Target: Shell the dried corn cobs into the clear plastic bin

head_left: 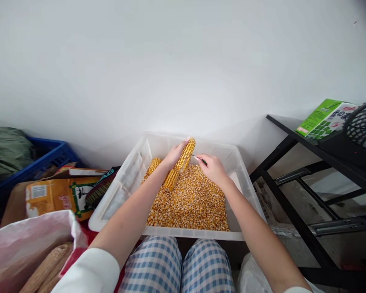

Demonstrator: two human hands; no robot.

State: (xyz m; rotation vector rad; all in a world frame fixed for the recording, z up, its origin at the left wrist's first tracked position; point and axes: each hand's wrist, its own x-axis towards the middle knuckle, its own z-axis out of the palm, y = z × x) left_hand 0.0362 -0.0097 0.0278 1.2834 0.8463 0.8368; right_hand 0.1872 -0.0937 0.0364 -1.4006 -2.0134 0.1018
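Observation:
My left hand (174,155) is closed round an ear of dried corn (185,156), which tilts up and to the right over a clear plastic bin (244,162). In my right hand (212,167) is a thin metal-shafted tool with a dark green handle (204,162), like a small screwdriver. Its tip meets the right side of the ear. Loose corn kernels (192,203) are heaped in the bin below. More corn (171,180) lines up with the ear's lower end; I cannot tell if it is a separate ear. Another ear (154,165) lies at the left, partly behind my forearm.
At left stand a white-lined bag (33,228) holding bare cobs (49,264), a yellow package (47,195) and a blue crate (56,152). A black metal frame (289,195) at right bears a green box (323,120) and a black fan (364,126). A white wall (183,73) rises behind.

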